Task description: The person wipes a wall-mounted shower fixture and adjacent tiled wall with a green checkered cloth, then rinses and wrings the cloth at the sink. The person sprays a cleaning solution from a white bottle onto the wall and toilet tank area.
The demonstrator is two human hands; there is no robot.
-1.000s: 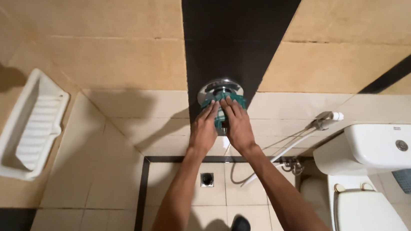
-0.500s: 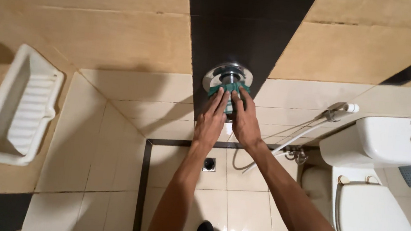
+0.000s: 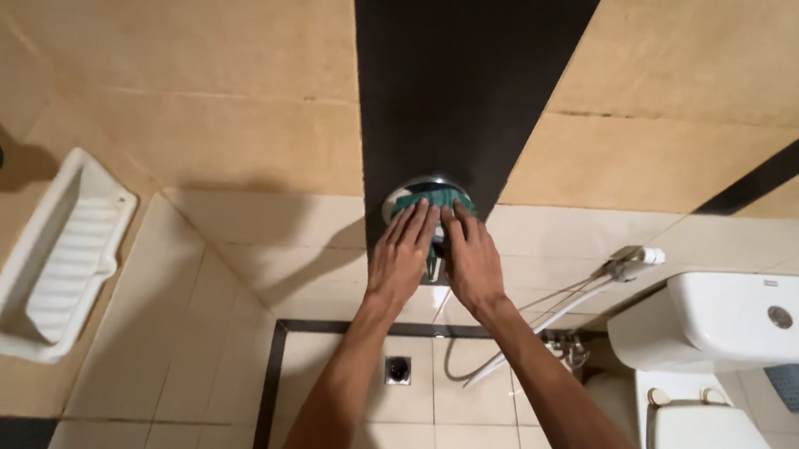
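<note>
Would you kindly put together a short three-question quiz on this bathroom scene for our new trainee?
1. True or false: both hands press a teal cloth against the round chrome wall fitting.
2. Which lies on the left wall? A) the white soap dish B) the toilet cistern C) the floor drain
3. Fill in: the spray hose hangs beside the ____.

Key:
1. True; the left hand and right hand lie side by side on it.
2. A
3. Toilet
</note>
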